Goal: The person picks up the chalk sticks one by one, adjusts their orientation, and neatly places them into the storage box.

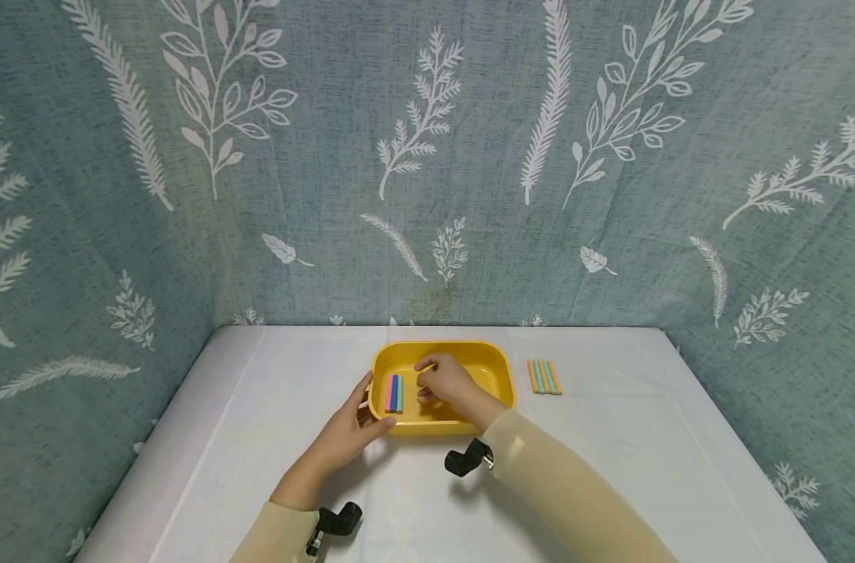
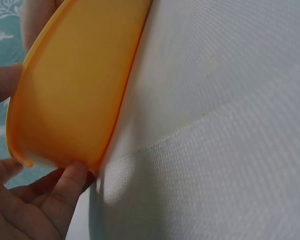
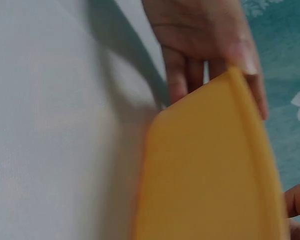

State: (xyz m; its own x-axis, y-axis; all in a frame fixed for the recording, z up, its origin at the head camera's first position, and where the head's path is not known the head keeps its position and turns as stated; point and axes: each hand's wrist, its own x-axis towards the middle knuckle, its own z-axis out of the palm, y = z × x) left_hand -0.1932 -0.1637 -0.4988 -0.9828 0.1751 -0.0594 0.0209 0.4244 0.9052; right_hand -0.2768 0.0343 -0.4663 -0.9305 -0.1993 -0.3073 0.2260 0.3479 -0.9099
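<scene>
tray [image 1: 427,428]: yellow, smooth, plastic-looking, oblong with rounded corners and upright walls; set near the table's far edge, about midway along it.
sticks, three [image 1: 394,394]: slim, straight, pink, blue and pale green; side by side inside the tray, near its left end.
sticks, orange and green [image 1: 544,377]: slim, in a flat row on the table, between the tray and the far right corner.
table [image 1: 610,461]: covered in white woven cloth.
left hand [image 1: 346,434]: grips the tray's left end, thumb at the near left corner.
right hand [image 1: 445,383]: inside the tray, fingers bent, just right of the three sticks; cannot tell whether it pinches anything.
curtain [image 1: 329,156]: grey-green fabric, white leaf print.
</scene>
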